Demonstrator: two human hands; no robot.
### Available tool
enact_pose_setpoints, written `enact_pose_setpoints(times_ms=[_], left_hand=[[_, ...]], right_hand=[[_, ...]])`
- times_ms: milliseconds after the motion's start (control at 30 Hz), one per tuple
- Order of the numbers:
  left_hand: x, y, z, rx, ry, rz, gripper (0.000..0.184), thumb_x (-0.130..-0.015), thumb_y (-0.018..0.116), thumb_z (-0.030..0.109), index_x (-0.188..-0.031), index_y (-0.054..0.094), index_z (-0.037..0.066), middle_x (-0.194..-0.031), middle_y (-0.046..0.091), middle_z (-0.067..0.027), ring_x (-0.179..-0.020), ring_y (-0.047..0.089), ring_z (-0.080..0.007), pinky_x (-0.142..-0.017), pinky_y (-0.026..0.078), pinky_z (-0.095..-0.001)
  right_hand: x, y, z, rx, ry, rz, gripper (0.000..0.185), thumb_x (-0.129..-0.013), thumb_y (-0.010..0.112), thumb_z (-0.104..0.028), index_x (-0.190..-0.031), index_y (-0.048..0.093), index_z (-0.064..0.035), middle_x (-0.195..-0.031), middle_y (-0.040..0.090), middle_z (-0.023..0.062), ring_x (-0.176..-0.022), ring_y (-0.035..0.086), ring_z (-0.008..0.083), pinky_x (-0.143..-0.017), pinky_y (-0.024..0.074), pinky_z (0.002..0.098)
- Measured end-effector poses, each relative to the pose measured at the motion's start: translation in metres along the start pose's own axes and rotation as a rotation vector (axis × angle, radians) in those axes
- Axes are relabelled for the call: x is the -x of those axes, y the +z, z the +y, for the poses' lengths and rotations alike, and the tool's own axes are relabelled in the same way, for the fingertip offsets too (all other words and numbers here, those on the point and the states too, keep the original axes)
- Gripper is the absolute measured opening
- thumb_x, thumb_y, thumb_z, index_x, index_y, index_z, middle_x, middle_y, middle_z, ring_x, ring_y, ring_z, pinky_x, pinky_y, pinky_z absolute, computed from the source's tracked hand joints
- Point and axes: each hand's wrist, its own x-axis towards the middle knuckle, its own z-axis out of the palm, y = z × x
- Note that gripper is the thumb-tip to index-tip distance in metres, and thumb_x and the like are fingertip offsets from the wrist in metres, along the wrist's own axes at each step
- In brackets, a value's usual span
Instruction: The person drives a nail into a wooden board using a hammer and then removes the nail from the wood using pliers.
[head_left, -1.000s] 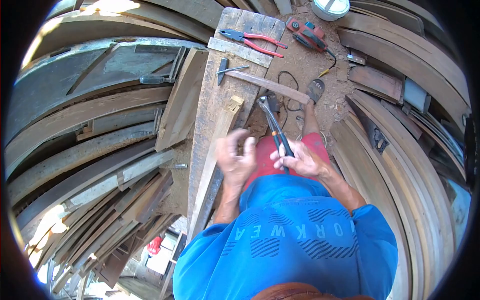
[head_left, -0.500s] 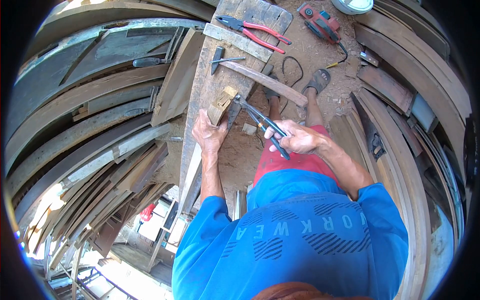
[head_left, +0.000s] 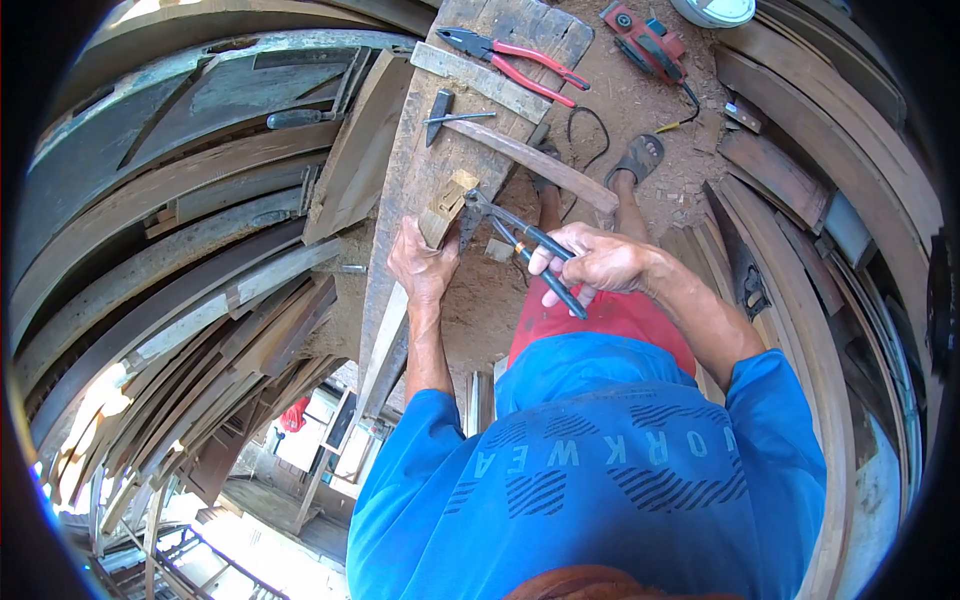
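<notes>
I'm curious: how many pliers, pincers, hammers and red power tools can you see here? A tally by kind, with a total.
Pliers, red-handled: 1
Pincers, in the right hand: 1
Hammer: 1
Red power tool, on the ground: 1
Total: 4

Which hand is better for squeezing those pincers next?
Probably the right hand: it holds the pincers, their head close by the end of the wooden bar. The left hand is busy gripping that bar.
</notes>
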Motion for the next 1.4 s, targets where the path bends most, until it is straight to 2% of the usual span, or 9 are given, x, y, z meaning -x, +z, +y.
enact_pose_setpoints(times_ms=[200,300,600,700,833,933,1033,1167,1400], left_hand=[[-0.002,-0.002,0.002,-0.01,0.018,-0.003,0.042,-0.072,0.093,0.023,-0.097,0.062,0.008,-0.082,0.07,-0.0152,-0.078,0.072,-0.0395,-0.071,0.057,-0.0471],[0.0,-0.001,0.0,-0.018,0.014,-0.012,0.042,-0.071,0.093,0.023,-0.097,0.062,0.008,-0.082,0.07,-0.0146,-0.078,0.071,-0.039,-0.071,0.056,-0.0468],[-0.001,0.0,0.001,-0.009,0.067,0.01,0.042,-0.073,0.092,0.022,-0.097,0.061,0.008,-0.084,0.068,-0.0136,-0.078,0.07,-0.0376,-0.071,0.056,-0.0464],[-0.001,-0.001,-0.001,-0.001,0.043,-0.005,0.042,-0.072,0.092,0.022,-0.098,0.062,0.008,-0.084,0.068,-0.0137,-0.077,0.07,-0.0373,-0.071,0.056,-0.0462],[-0.003,-0.001,0.0,-0.001,0.066,0.007,0.042,-0.071,0.092,0.022,-0.097,0.061,0.008,-0.082,0.068,-0.014,-0.076,0.07,-0.0375,-0.07,0.056,-0.0463],[-0.003,0.0,-0.001,-0.009,0.057,-0.001,0.042,-0.071,0.092,0.022,-0.096,0.061,0.008,-0.081,0.068,-0.0142,-0.076,0.07,-0.0375,-0.07,0.056,-0.0464],[-0.003,0.0,-0.001,-0.004,0.054,-0.001,0.042,-0.071,0.093,0.022,-0.096,0.062,0.008,-0.08,0.068,-0.0144,-0.076,0.07,-0.0375,-0.07,0.056,-0.0466],[-0.003,-0.001,-0.005,-0.013,0.024,-0.032,0.045,-0.073,0.094,0.026,-0.1,0.064,0.007,-0.085,0.073,-0.0179,-0.079,0.073,-0.0397,-0.071,0.058,-0.0464],[-0.004,-0.004,-0.007,-0.039,0.018,-0.079,0.047,-0.074,0.095,0.029,-0.102,0.065,0.005,-0.087,0.075,-0.0198,-0.081,0.075,-0.0414,-0.072,0.058,-0.0469]], right_hand=[[0.003,0.002,0.001,0.0,-0.01,-0.017,0.036,-0.093,0.049,0.007,-0.129,0.054,0.0036,-0.108,0.05,0.0069,-0.107,0.076,0.0332,-0.07,0.0691,0.0388],[0.0,0.005,-0.003,-0.012,-0.024,0.017,0.041,-0.091,0.054,-0.001,-0.131,0.052,0.0072,-0.109,0.058,0.0153,-0.1,0.076,0.0299,-0.067,0.0647,0.0394],[-0.008,0.015,-0.004,0.065,-0.054,0.054,0.022,-0.094,0.054,-0.002,-0.116,0.054,0.0027,-0.119,0.064,0.0202,-0.087,0.072,0.0226,-0.065,0.0653,0.0383],[-0.01,0.016,-0.004,0.095,0.024,0.102,0.015,-0.092,0.05,0.005,-0.106,0.053,-0.0002,-0.121,0.064,0.0221,-0.088,0.072,0.0199,-0.068,0.0669,0.0371],[-0.002,0.02,-0.025,0.349,0.048,0.157,0.008,-0.1,0.05,-0.004,-0.107,0.051,-0.0003,-0.104,0.067,0.0151,-0.075,0.067,0.0154,-0.057,0.0592,0.0325],[-0.006,0.029,-0.018,0.299,0.009,0.24,0.013,-0.107,0.051,-0.014,-0.107,0.049,-0.0013,-0.091,0.063,0.0086,-0.066,0.061,0.0132,-0.054,0.0551,0.0315],[-0.023,0.028,0.021,0.294,-0.09,0.237,0.025,-0.109,0.049,-0.024,-0.106,0.048,0.0009,-0.085,0.063,0.0093,-0.062,0.064,0.0162,-0.051,0.0539,0.0355],[-0.041,0.031,0.053,0.278,-0.18,0.274,0.027,-0.109,0.05,-0.026,-0.105,0.05,0.0005,-0.08,0.059,0.0101,-0.057,0.06,0.0196,-0.053,0.0504,0.0398],[-0.043,0.031,0.059,0.357,-0.25,0.305,0.03,-0.107,0.052,-0.029,-0.107,0.052,0.0017,-0.085,0.058,0.0161,-0.078,0.063,0.0312,-0.075,0.0496,0.0494]])
